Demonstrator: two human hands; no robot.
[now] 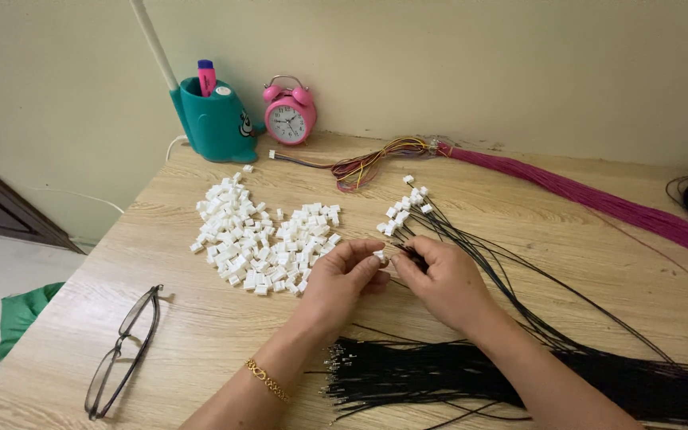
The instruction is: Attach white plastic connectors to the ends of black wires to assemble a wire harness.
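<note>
Wooden bench (201,334) was cluttered. Left hand (342,279) fingers pinched a white connector housing (380,256) at centre; right hand (439,279) fingers pinched a black wire (416,256). Best to align the terminal squarely and push straight.

Home workspace: a wooden bench (201,334) against a plain wall, bearing a pink alarm clock (289,111), teal pen holder (215,119) and eyeglasses (121,354).

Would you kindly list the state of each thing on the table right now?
left hand: pinching a white connector
right hand: pinching a black wire
eyeglasses: unfolded, lying flat
loose connectors: heaped
black wire bundle: lying unfitted
pink wires: bundled
</note>
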